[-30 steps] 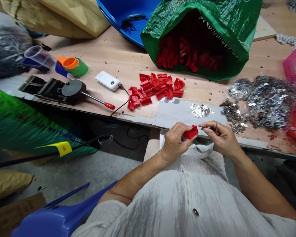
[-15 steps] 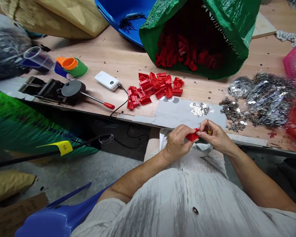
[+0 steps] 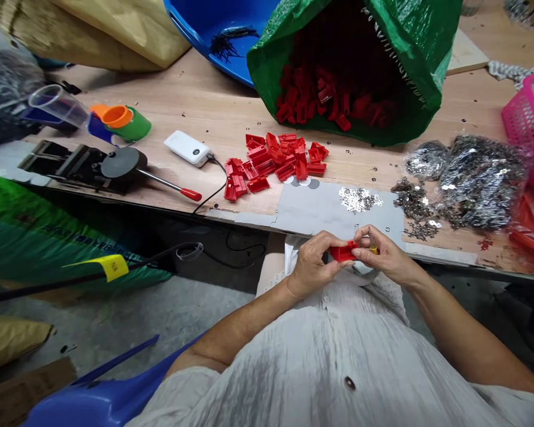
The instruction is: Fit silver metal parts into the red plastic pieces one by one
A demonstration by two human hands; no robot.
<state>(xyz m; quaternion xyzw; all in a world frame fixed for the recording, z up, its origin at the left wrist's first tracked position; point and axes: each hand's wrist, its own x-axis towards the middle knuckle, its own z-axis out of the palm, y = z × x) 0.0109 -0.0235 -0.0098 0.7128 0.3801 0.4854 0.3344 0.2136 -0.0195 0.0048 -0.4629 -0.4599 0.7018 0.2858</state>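
Note:
My left hand (image 3: 315, 261) is closed on a small red plastic housing (image 3: 343, 252), gripping its left end between thumb and fingers. The housing's hollow side shows. My right hand (image 3: 380, 252) pinches in at the housing's right end. Tucked in its fingers is a thin tool with a yellow end (image 3: 374, 250); most of it is hidden. Beyond the hands, a pile of small shiny metal plates (image 3: 360, 200) lies on a grey sheet (image 3: 311, 204). To the left of the sheet is a heap of similar red housings (image 3: 271, 159).
A green sack (image 3: 427, 112) lies open with many red housings inside. At right are dark metal pieces (image 3: 412, 198), plastic bags of metal parts (image 3: 480, 184) and a pink basket (image 3: 520, 118). A lever press (image 3: 124, 163) and white power bank (image 3: 187, 148) stand left.
The red housing has turned so its hollow side shows more. My right hand's fingers have shifted, covering more of the tool. The whole view has moved slightly.

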